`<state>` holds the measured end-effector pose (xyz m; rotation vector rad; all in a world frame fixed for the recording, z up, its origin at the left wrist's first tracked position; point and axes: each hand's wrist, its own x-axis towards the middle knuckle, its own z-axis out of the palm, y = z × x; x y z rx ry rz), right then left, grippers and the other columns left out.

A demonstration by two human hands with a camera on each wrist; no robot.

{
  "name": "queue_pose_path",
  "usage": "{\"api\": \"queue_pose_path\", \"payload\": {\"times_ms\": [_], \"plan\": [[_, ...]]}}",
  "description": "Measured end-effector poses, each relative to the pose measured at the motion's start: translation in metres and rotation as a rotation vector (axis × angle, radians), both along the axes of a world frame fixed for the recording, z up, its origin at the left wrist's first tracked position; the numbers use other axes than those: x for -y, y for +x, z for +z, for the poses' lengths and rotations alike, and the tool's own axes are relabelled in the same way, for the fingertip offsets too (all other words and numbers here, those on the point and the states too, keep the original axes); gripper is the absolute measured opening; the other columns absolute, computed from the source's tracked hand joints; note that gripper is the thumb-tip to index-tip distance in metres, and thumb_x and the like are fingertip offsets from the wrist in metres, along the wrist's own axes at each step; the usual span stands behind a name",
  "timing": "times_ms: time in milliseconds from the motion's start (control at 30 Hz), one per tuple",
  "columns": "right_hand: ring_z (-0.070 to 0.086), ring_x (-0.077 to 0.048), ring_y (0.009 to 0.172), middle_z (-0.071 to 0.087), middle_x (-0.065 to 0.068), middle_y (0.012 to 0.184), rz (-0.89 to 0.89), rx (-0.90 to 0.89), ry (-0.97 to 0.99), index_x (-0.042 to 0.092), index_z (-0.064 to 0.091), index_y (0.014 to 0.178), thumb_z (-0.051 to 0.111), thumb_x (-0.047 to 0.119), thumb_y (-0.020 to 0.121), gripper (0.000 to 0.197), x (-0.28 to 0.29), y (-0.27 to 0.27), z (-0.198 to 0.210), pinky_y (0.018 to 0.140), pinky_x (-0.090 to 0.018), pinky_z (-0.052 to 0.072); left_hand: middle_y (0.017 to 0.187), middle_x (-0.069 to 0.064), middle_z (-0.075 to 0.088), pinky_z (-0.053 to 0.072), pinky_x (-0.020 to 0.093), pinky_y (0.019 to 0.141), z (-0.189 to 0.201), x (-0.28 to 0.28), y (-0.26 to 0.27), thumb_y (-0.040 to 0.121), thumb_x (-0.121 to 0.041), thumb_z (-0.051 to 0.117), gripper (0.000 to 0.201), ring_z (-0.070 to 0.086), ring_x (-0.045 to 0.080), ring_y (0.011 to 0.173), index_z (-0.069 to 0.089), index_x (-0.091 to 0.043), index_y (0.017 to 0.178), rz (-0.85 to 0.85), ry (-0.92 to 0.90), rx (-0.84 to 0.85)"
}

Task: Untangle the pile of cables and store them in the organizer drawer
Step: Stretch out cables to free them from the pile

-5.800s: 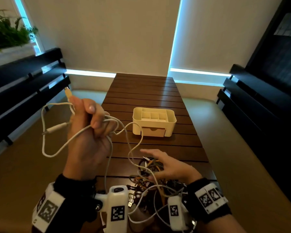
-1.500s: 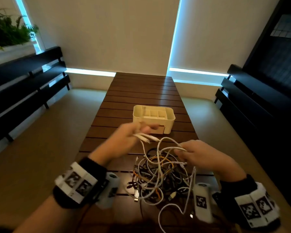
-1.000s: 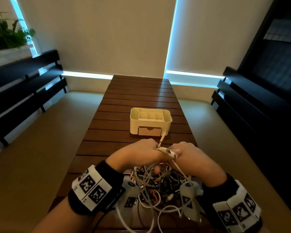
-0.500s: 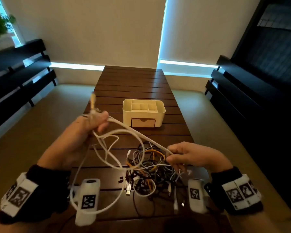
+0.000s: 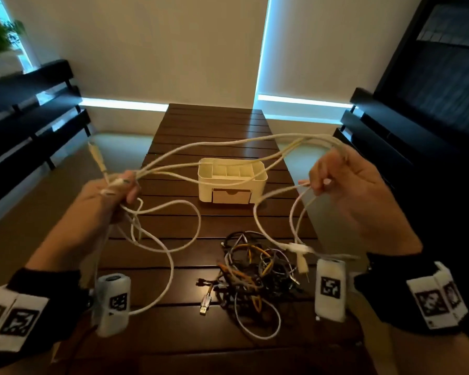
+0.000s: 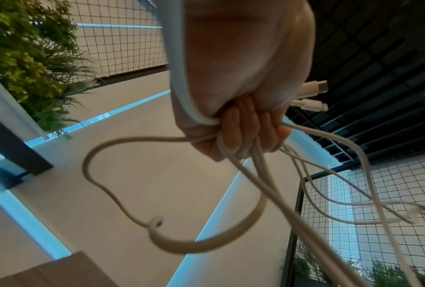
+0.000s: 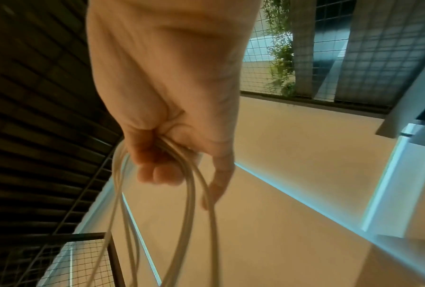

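Hands raised over a slatted wooden tabletop (image 5: 173,331), a person stretches a bundle of white cables (image 5: 222,143) between them. At far left, a dark bench (image 5: 30,125) runs along the wall beneath a green plant (image 5: 0,36). The left hand (image 5: 107,197) is closed in a fist around several white strands, two plug ends (image 6: 312,95) poking out past its knuckles in the left wrist view; more loops sag from this fist to the tabletop, one curling past the wrist-worn camera (image 5: 113,304). At centre, the strands span in mid-air above a cream organizer (image 5: 232,181), which stands further back on the tabletop, its small front drawer (image 5: 231,196) closed. Nearer the person, a tangled pile of dark, orange and white cables (image 5: 255,272) lies on the tabletop, a USB plug (image 5: 205,304) sticking out at its left edge. At right, the right hand (image 5: 352,190) curls its fingers around the other end of the white bundle, strands dangling below it toward the pile.
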<state>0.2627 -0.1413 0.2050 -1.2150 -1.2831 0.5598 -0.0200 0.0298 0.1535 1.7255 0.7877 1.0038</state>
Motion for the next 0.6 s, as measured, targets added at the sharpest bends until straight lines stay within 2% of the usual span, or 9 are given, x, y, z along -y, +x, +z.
{"api": "queue_pose_path", "payload": {"times_ms": [100, 167, 233, 300, 367, 400, 467, 533, 600], "plan": [[0.05, -0.01, 0.055, 0.053, -0.004, 0.061, -0.074, 0.319, -0.167, 0.011, 0.051, 0.069, 0.04, 0.034, 0.088, 0.032, 0.009, 0.008, 0.006, 0.056, -0.017, 0.045, 0.047, -0.006, 0.038, 0.027, 0.012, 0.041, -0.015, 0.002, 0.003, 0.098, -0.028, 0.037, 0.042, 0.03, 0.001, 0.04, 0.047, -0.013, 0.06, 0.067, 0.017, -0.103], [0.048, -0.006, 0.05, 0.052, 0.0, 0.058, -0.132, 0.469, -0.284, 0.014, 0.052, 0.067, 0.047, 0.033, 0.087, 0.028, 0.019, 0.018, -0.008, 0.05, -0.014, 0.043, 0.051, -0.007, 0.05, 0.033, 0.022, 0.051, -0.032, -0.005, -0.002, 0.098, -0.027, 0.042, 0.038, 0.042, 0.006, 0.05, 0.057, -0.017, 0.065, 0.146, 0.029, -0.205], [0.05, -0.004, 0.052, 0.057, 0.003, 0.061, -0.067, 0.558, -0.443, 0.024, 0.057, 0.072, 0.054, 0.029, 0.087, 0.016, 0.031, 0.026, -0.03, 0.051, -0.016, 0.043, 0.058, 0.0, 0.057, 0.035, 0.028, 0.055, -0.046, -0.011, -0.01, 0.097, -0.026, 0.047, 0.031, 0.05, 0.017, 0.057, 0.063, -0.023, 0.071, 0.161, 0.052, -0.379], [0.05, 0.0, 0.053, 0.058, 0.013, 0.062, 0.145, 0.533, -0.677, 0.03, 0.061, 0.075, 0.05, 0.037, 0.085, 0.017, 0.048, 0.03, -0.055, 0.052, -0.014, 0.041, 0.061, -0.009, 0.066, 0.043, 0.026, 0.054, -0.055, -0.007, -0.015, 0.095, -0.016, 0.052, 0.026, 0.058, 0.012, 0.058, 0.065, -0.03, 0.078, 0.023, 0.017, -0.525], [0.048, 0.003, 0.052, 0.055, 0.015, 0.057, 0.304, 0.452, -0.923, 0.037, 0.065, 0.068, 0.044, 0.045, 0.084, 0.028, 0.066, 0.033, -0.083, 0.054, -0.011, 0.037, 0.073, -0.015, 0.072, 0.048, 0.014, 0.058, -0.064, 0.0, -0.016, 0.092, -0.011, 0.056, 0.023, 0.065, 0.003, 0.068, 0.07, -0.027, 0.084, -0.19, -0.107, -0.603], [0.049, 0.004, 0.054, 0.057, 0.016, 0.057, 0.352, 0.463, -1.041, 0.042, 0.065, 0.065, 0.044, 0.048, 0.085, 0.03, 0.073, 0.036, -0.097, 0.057, -0.01, 0.038, 0.079, -0.014, 0.073, 0.048, 0.011, 0.061, -0.07, 0.004, -0.014, 0.091, -0.015, 0.057, 0.018, 0.066, 0.003, 0.073, 0.072, -0.025, 0.086, -0.287, -0.159, -0.663], [0.052, 0.007, 0.058, 0.058, 0.02, 0.058, 0.42, 0.581, -1.255, 0.043, 0.061, 0.062, 0.049, 0.05, 0.088, 0.03, 0.08, 0.042, -0.127, 0.064, -0.011, 0.04, 0.073, -0.008, 0.071, 0.046, 0.014, 0.059, -0.084, 0.013, -0.005, 0.087, -0.036, 0.057, 0.02, 0.064, 0.005, 0.063, 0.071, -0.023, 0.082, -0.473, -0.171, -0.846], [0.053, 0.008, 0.058, 0.059, 0.02, 0.06, 0.426, 0.729, -1.423, 0.038, 0.059, 0.063, 0.052, 0.045, 0.09, 0.029, 0.08, 0.044, -0.153, 0.065, -0.01, 0.041, 0.063, -0.011, 0.059, 0.04, 0.013, 0.056, -0.103, 0.019, 0.009, 0.084, -0.05, 0.054, 0.031, 0.053, 0.0, 0.053, 0.064, -0.025, 0.07, -0.586, -0.119, -1.032], [0.057, 0.002, 0.068, 0.067, 0.011, 0.08, 0.373, 0.839, -1.504, 0.028, 0.066, 0.074, 0.054, 0.039, 0.09, 0.023, 0.075, 0.042, -0.175, 0.072, -0.017, 0.046, 0.063, -0.013, 0.052, 0.035, 0.01, 0.052, -0.122, 0.025, 0.023, 0.086, -0.05, 0.057, 0.031, 0.046, -0.002, 0.052, 0.053, -0.028, 0.064, -0.593, -0.03, -1.202]]}}
